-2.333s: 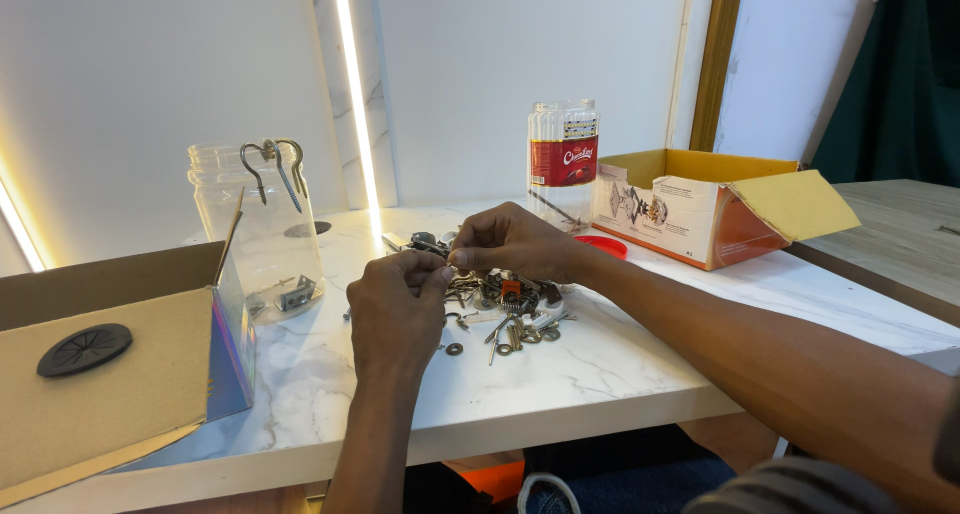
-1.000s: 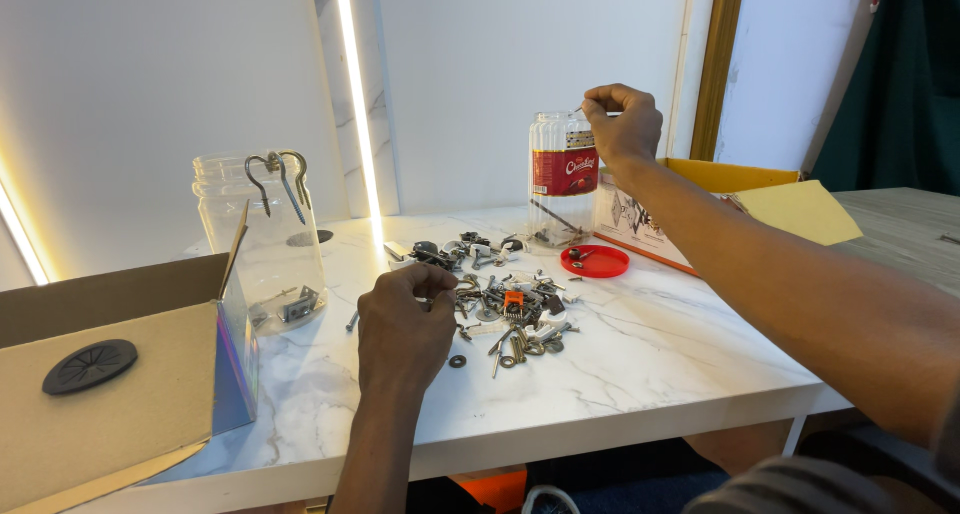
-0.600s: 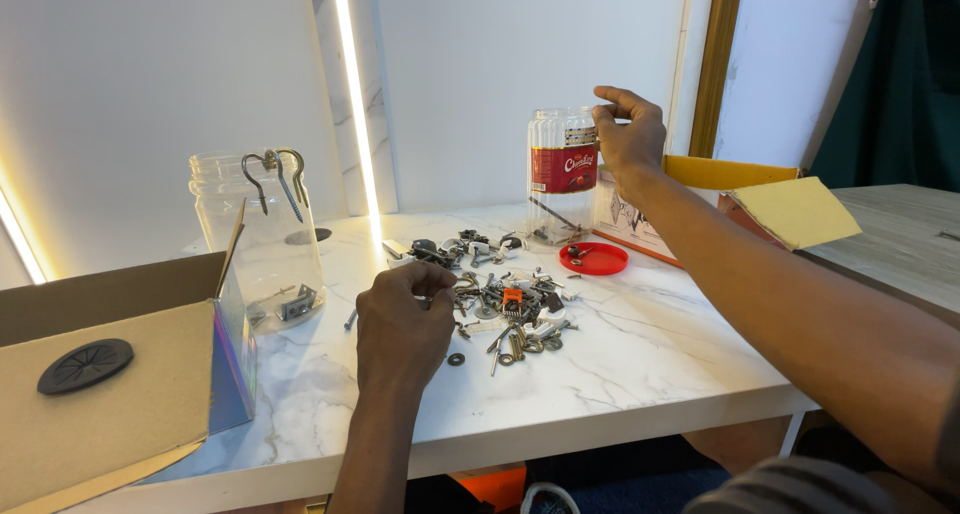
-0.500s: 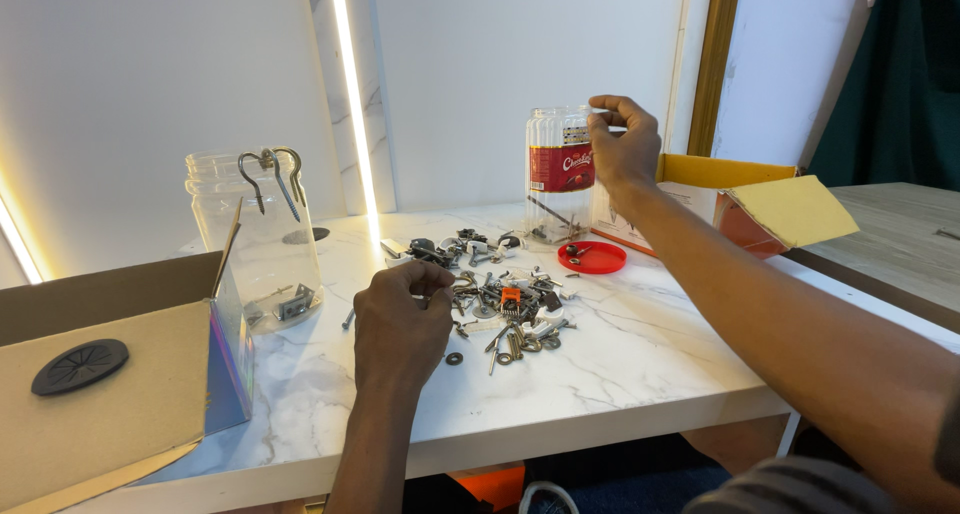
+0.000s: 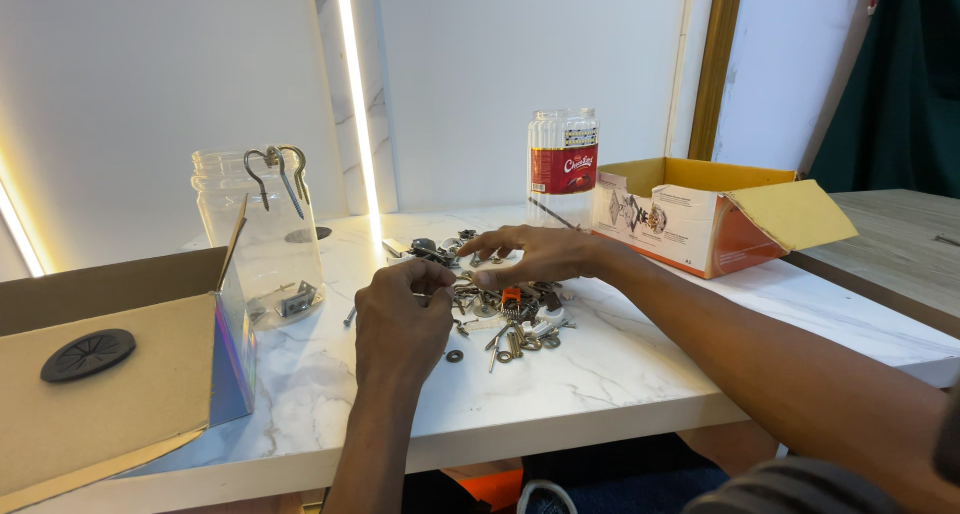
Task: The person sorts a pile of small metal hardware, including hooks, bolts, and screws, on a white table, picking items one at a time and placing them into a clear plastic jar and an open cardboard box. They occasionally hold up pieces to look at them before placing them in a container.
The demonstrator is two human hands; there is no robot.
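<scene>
Hardware pile (image 5: pixel 505 312) under right hand (image 5: pixel 525 256), just beside left hand (image 5: pixel 398 319)

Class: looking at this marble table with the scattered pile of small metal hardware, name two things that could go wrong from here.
Loose washers at the edge of the hardware pile could roll off the table. The hooks hanging on the clear jar rim might fall if the left hand bumps it.

Pile of small metal hardware (image 5: pixel 505 314) spread loosely on white marbled bench (image 5: pixel 620 374), near middle. Screws, washers, hooks, grey and dull silver, mixed at random angles. 1 orange piece (image 5: pixel 511 297) seen within pile. 1 washer (image 5: pixel 455 356) lying flat, just apart from pile at near edge.
</scene>
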